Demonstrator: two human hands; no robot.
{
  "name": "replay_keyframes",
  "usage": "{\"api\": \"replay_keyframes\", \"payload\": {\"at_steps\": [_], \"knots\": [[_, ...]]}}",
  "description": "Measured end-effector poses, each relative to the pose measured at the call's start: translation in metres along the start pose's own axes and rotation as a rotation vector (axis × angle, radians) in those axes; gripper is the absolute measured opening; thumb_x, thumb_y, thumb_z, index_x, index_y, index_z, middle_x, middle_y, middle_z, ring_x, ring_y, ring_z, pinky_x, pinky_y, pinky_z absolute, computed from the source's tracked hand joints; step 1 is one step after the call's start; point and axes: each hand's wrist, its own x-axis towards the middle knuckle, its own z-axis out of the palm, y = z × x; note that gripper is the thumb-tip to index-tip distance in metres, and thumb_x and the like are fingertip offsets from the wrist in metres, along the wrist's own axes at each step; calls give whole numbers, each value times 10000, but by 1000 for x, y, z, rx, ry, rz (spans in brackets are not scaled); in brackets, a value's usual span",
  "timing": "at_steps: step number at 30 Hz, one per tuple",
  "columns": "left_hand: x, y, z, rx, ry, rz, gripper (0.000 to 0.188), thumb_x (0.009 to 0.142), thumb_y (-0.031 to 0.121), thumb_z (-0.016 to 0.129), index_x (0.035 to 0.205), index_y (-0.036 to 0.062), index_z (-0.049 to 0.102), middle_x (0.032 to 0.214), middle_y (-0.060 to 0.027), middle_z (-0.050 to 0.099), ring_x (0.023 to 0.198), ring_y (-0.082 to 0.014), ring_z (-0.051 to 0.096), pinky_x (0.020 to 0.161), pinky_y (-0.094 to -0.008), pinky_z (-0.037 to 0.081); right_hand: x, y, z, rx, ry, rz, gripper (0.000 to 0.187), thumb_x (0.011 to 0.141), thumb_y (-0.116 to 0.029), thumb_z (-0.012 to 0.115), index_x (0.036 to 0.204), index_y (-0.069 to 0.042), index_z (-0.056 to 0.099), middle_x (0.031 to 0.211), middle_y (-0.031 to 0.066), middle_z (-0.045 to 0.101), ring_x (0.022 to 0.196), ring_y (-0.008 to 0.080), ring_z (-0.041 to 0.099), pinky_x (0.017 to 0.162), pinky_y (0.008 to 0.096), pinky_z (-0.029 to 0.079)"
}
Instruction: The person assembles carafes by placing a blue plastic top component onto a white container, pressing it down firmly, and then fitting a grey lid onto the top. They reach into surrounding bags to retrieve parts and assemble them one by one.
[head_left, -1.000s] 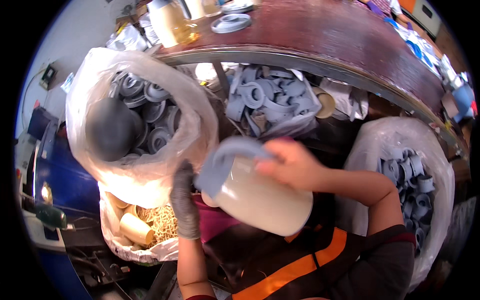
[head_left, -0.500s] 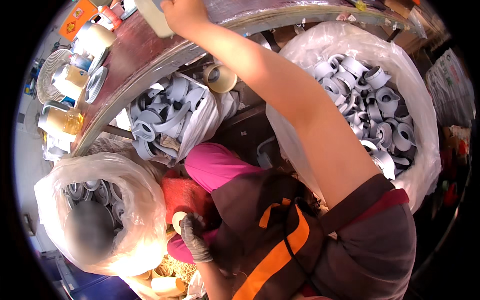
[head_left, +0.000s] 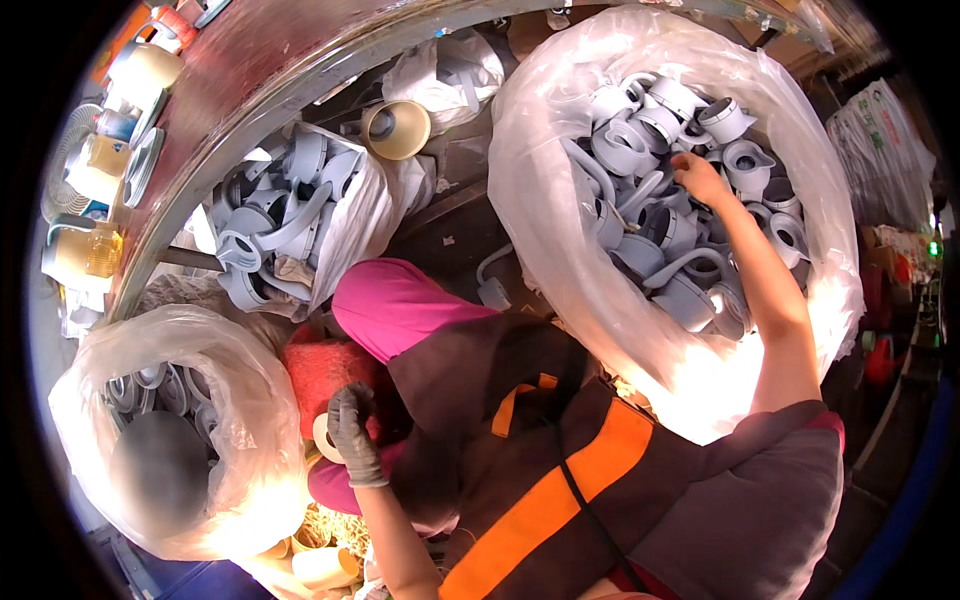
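Note:
My left hand (head_left: 355,435), in a grey glove, is closed round a cream ring-shaped piece (head_left: 326,438) beside my lap; most of the piece is hidden by the fingers. My bare right hand (head_left: 703,182) reaches into a large clear plastic bag (head_left: 540,170) at the right. It rests among grey jug tops (head_left: 680,300) with spouts and curved handles. Its fingers are bent and close together, and whatever lies under them is hidden.
A white sack (head_left: 365,230) holds more grey jug tops under the curved table edge (head_left: 250,110). At lower left, another clear bag (head_left: 80,400) contains round grey parts. Cream jugs (head_left: 85,255) stand on the table's left. A cream cup-like body (head_left: 398,130) lies under the table.
My right hand has come down from the tabletop, where it was at a cream piece, into the right-hand bag. My left hand still holds the cream ring-shaped piece. The view has shifted rightward.

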Motion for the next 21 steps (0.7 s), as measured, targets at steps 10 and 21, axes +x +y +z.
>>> {"api": "replay_keyframes", "payload": {"at_steps": [10,21], "knots": [[39,-52,-11,259,37,-44,142,920,158,601,903,20,630,833,60,543,758,-67,464,680,-227,414,-39,-53,37,-104,-332,26,467,768,-341,640,1120,-33,642,1066,159,667,983,281,627,886,363,460],[43,-74,-13,326,83,23,177,929,158,582,965,-4,645,859,23,605,796,-77,518,739,-241,452,-23,-92,30,224,-326,-296,457,907,-402,610,1129,-3,617,1021,83,659,977,166,577,885,309,445]]}}
